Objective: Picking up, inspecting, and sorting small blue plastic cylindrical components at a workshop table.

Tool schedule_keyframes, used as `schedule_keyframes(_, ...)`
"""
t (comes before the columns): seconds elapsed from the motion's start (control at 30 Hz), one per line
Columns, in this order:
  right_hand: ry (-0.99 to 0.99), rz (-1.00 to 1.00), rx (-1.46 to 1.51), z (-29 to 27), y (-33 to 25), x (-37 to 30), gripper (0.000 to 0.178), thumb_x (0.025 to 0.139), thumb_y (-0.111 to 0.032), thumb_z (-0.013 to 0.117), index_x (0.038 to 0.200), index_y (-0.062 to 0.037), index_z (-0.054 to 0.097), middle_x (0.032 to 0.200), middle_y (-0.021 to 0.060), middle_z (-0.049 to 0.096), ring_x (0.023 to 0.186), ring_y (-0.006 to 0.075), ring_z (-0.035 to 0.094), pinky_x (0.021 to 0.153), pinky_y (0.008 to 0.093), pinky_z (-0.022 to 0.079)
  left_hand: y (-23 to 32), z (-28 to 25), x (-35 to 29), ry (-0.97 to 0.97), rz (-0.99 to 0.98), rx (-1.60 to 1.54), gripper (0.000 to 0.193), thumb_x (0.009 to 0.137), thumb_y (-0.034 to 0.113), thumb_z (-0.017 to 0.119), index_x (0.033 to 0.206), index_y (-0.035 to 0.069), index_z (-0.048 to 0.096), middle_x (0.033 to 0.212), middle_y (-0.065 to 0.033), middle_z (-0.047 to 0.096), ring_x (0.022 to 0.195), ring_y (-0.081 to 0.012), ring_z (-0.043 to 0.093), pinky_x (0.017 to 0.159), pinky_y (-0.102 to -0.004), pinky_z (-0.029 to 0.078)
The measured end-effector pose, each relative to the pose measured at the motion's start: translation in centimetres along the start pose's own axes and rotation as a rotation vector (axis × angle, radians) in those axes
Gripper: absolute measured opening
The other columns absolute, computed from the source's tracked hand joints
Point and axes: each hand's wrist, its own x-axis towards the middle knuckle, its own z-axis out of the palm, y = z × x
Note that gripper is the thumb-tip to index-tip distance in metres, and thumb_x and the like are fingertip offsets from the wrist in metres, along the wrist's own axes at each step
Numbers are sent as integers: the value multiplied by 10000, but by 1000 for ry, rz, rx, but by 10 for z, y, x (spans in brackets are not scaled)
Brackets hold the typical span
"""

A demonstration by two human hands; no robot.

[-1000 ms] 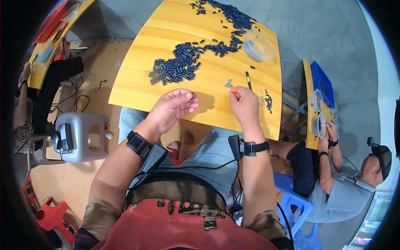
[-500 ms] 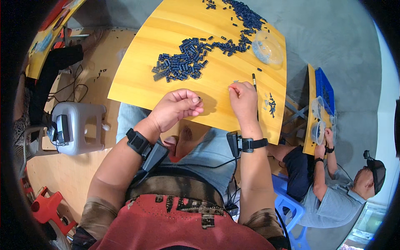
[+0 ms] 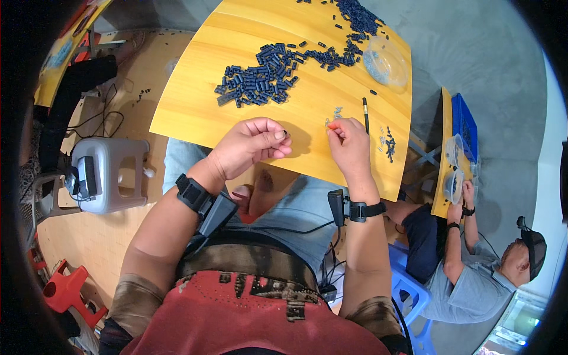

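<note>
Left hand pinches a small dark piece between thumb and fingers, right hand has fingertips drawn together, grip unclear, beside silvery bits on the worktop, black parts heaped beyond, presumably for easy reach.

No text, label, number or sign is legible. Dark print is noted on the front of the red shirt; whether it includes lettering cannot be determined.

Open gap between hands, black pile beyond
</note>
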Motion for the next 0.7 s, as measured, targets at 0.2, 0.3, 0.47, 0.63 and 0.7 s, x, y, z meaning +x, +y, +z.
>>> schedule_keyframes(0.2,13,3,1,-2,1,-3,76,735,-7,639,800,-4,601,724,106,563,623,210,577,571,283,473,0,0,0,-5,0,-1,87,900,131,554,938,54,570,926,-79,620,850,-171,625,768,-279,505)
schedule_keyframes(0.3,32,59,15,-1,-7,0,62,736,-44,639,765,-12,595,717,114,562,653,251,562,600,329,463,0,0,0,-12,11,2,89,901,132,553,938,54,571,926,-81,620,850,-170,625,766,-277,504)
schedule_keyframes(0.47,4,135,-52,6,-17,7,109,738,-115,645,717,-24,588,718,123,567,711,297,551,643,382,457,0,-1,0,-11,17,2,96,902,133,552,948,51,572,924,-83,621,850,-170,624,763,-274,502)
schedule_keyframes(0.63,55,89,-186,11,-15,8,89,744,-109,624,706,-35,593,733,125,573,772,316,550,679,399,461,-1,0,1,-13,13,-1,99,904,127,547,949,43,571,926,-85,622,847,-171,626,764,-277,504)
schedule_keyframes(0.7,44,101,-189,10,-16,8,77,743,-98,617,709,-34,592,737,125,573,770,317,550,679,400,461,-1,-1,1,-18,18,-9,100,904,127,547,949,41,572,927,-85,623,846,-171,626,764,-278,504)
